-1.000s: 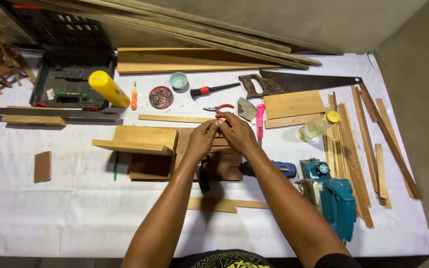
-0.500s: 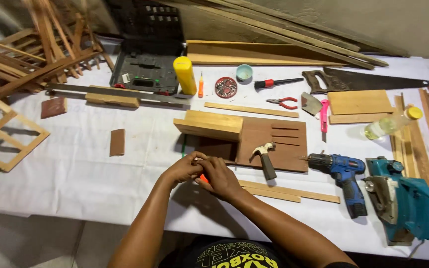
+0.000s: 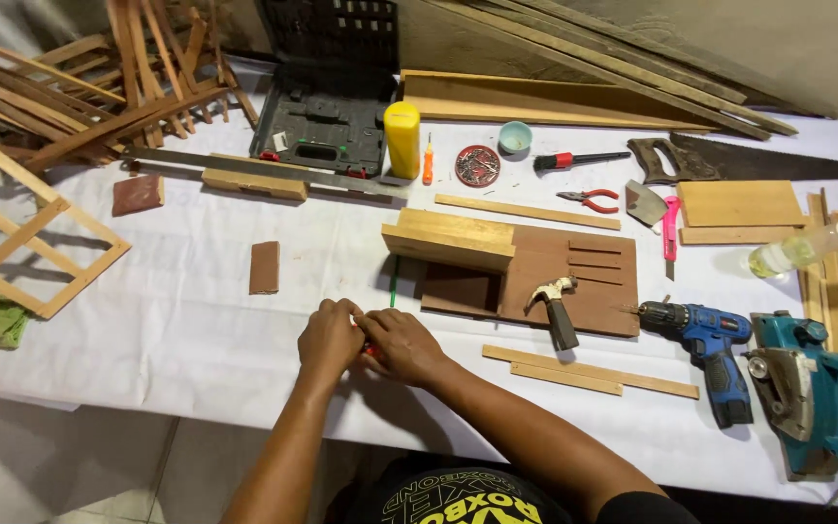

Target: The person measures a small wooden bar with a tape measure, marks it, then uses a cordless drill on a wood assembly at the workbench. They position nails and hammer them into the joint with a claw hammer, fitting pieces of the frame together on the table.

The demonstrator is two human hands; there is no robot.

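Near table (image 3: 147, 330) front edge | left hand (image 3: 330, 338) and right hand (image 3: 402, 345) pressed together, grip clamped on small red item (image 3: 370, 349), mostly hidden | hammer (image 3: 557, 303) on board (image 3: 584, 281), within reach

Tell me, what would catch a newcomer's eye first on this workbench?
Probably the two hands, left hand and right hand, pressed together at the near edge of the white table around something small and red. Next, the blue drill and teal circular saw at the right, then the yellow canister standing by the open tool case at the back.
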